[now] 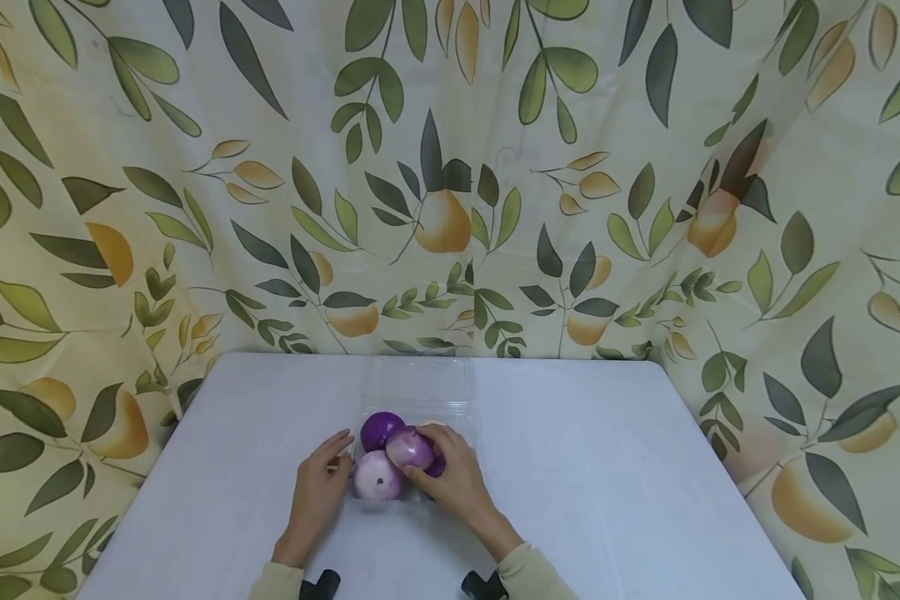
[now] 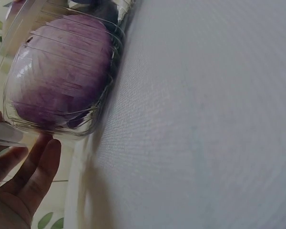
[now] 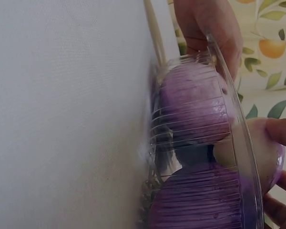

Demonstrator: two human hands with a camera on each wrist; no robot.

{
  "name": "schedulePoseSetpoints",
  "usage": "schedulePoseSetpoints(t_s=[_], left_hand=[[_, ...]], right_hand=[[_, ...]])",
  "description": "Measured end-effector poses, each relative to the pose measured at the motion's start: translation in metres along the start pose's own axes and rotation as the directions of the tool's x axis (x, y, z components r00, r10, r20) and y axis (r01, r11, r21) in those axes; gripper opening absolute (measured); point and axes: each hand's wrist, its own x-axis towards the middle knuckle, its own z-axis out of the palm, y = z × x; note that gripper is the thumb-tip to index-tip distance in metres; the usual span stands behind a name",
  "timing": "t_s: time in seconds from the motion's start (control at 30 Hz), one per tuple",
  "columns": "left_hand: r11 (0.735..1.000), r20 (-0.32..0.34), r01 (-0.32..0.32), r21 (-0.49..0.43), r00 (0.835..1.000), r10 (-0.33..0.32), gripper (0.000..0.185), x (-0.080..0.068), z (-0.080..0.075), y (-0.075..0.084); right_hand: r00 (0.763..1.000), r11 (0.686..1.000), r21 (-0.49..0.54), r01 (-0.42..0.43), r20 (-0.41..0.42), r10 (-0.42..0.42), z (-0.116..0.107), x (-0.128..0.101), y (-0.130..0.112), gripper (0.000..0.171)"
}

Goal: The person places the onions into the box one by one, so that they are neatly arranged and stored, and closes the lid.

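Note:
A clear plastic clamshell tray (image 1: pixel 461 414) sits on the white table, its lid lying open behind it. Inside are a dark purple onion (image 1: pixel 378 427) at the back left and a pale pink onion (image 1: pixel 377 477) at the front left. My right hand (image 1: pixel 429 457) grips a third, light purple onion (image 1: pixel 410 447) above the tray; a dark onion (image 1: pixel 437 468) peeks out beneath it. My left hand (image 1: pixel 336 457) rests with straight fingers against the tray's left side. In the left wrist view the fingers (image 2: pixel 35 164) lie beside the ribbed tray wall (image 2: pixel 112 57). The right wrist view shows the held onion (image 3: pixel 260 152) over the rim.
The white table (image 1: pixel 607 467) stretches to both sides of the tray. A cloth printed with leaves and fruit (image 1: pixel 450 167) hangs behind and around the table. Two dark wrist mounts (image 1: pixel 322 585) show at the bottom edge.

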Motion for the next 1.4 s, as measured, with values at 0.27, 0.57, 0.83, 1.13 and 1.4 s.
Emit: schedulePoseSetpoints(t_s=[0.27,0.57,0.83,1.13,1.4], left_hand=[[1.0,-0.001,0.008,0.011,1.0,-0.008,0.031,0.001,0.0,0.0],[0.999,0.006,0.038,0.013,0.999,-0.038,0.032,0.001,-0.002,0.001],[0.998,0.017,0.057,-0.006,0.998,-0.056,0.032,0.0,-0.001,0.001],[0.999,0.018,0.038,-0.02,0.999,-0.038,0.031,0.002,0.001,0.001],[0.999,0.024,0.045,-0.009,0.999,-0.045,0.032,0.0,-0.002,0.001]], right_hand=[[1.0,1.0,-0.001,-0.009,0.027,0.009,-0.004,0.001,-0.001,0.056],[0.994,0.994,0.061,-0.09,0.06,0.087,-0.01,-0.001,-0.003,0.062],[0.995,0.985,0.139,-0.101,0.013,0.1,-0.022,-0.001,0.003,0.055],[0.988,0.97,0.206,-0.132,-0.056,0.147,-0.04,0.006,0.01,0.049],[0.976,0.952,0.243,-0.185,-0.068,0.207,-0.05,0.013,0.023,0.047]])
